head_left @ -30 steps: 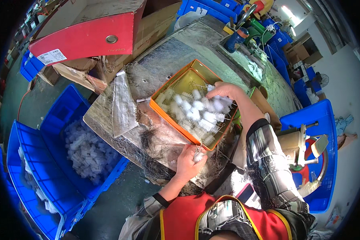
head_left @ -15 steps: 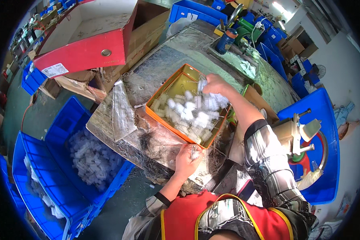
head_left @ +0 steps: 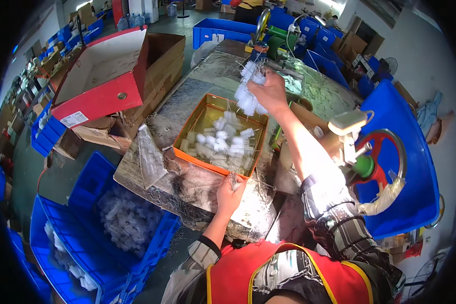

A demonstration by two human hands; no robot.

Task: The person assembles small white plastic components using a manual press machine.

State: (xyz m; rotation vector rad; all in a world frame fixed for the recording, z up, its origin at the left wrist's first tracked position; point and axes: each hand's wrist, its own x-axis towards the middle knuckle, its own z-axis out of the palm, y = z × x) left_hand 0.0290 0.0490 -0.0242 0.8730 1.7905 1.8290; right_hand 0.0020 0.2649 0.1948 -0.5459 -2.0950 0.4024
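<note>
One bunch of white bristle brushes [head_left: 248, 91] is pinched in my right hand [head_left: 271, 91], now lifted clear above the far rim of the orange tray [head_left: 187, 139]; half a second ago that hand was down among the loose brushes [head_left: 223, 142] in the tray. My left hand [head_left: 230, 195] stays at the tray's near edge, fingers closed around a few wire stems [head_left: 234, 178]. Blue bin [head_left: 152, 248] of brushes sits lower left, unchanged
</note>
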